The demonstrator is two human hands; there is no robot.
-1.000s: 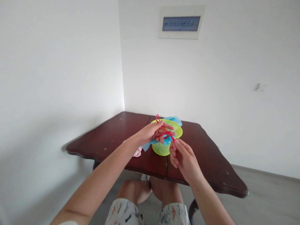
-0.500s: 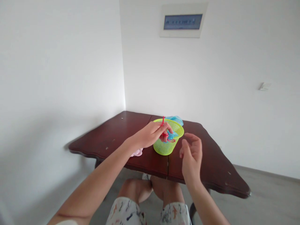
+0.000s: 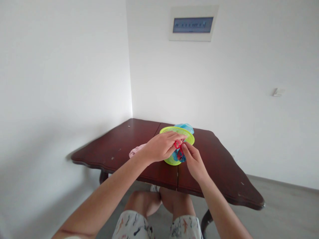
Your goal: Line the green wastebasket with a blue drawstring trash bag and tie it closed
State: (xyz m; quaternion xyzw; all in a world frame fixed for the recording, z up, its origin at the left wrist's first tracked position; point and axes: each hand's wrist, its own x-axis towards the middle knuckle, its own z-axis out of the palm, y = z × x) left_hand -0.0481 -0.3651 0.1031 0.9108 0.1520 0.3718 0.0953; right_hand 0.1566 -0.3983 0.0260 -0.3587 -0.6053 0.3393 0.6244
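In the head view, my left hand (image 3: 161, 146) reaches over the front rim of a green mesh plastic basket (image 3: 171, 162), its fingers closed around a red cord (image 3: 177, 144). My right hand (image 3: 194, 161) has come up from the right and pinches the same cord between thumb and fingers. Below the fingertips hangs a crumpled blue bundle (image 3: 180, 157) with red strands across it, in front of the basket's wall. What exactly the bundle is cannot be made out. The hands hide part of the basket's opening.
The basket stands on a dark red-brown wooden table (image 3: 139, 132). Behind it lies a light blue translucent bag or film (image 3: 186, 127). A pink cloth (image 3: 136, 151) lies left of the basket, partly behind my left forearm. White walls (image 3: 99, 66) meet behind the table.
My right hand has moved left and closed on the red cord. The blue bundle now hangs lower, before the basket. More of the pink cloth shows.
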